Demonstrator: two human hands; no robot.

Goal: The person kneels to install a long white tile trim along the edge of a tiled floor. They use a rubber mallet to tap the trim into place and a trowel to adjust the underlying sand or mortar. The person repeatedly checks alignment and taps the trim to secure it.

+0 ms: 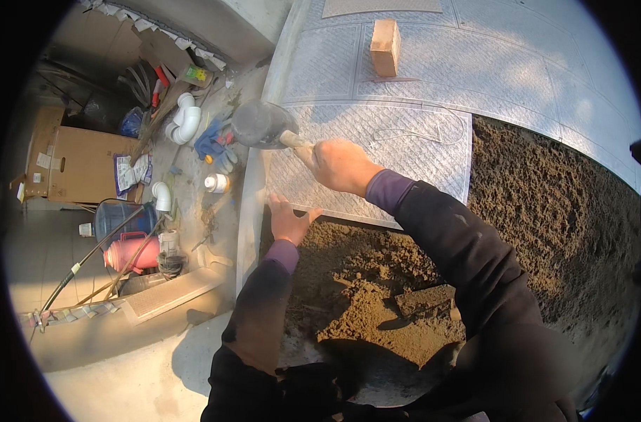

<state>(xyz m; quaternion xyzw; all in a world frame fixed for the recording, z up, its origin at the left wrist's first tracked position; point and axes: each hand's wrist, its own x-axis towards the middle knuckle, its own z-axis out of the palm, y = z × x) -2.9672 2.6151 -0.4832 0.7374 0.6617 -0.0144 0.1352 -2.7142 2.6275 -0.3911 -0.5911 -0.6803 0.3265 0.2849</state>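
Observation:
My right hand (340, 163) grips the pale handle of a dark rubber mallet (257, 126), whose head hangs over the upper left corner of a loose textured grey tile (426, 169). Below it, my left hand (289, 221) has its fingers spread on the tile's lower left edge, beside a narrow pale ledge (250, 239). Under and right of the tile lies a bed of damp sandy mortar (531, 211), with a mortar-covered trowel (422, 301) resting in it between my forearms.
A block (385, 48) stands on laid tiles (503, 56) at the top. Left of the ledge are white pipe fittings (187, 123), blue gloves (215, 148), a cardboard box (88, 165), a blue plastic jug (123, 218), a pink flask (134, 250), cables and a tile strip (169, 292).

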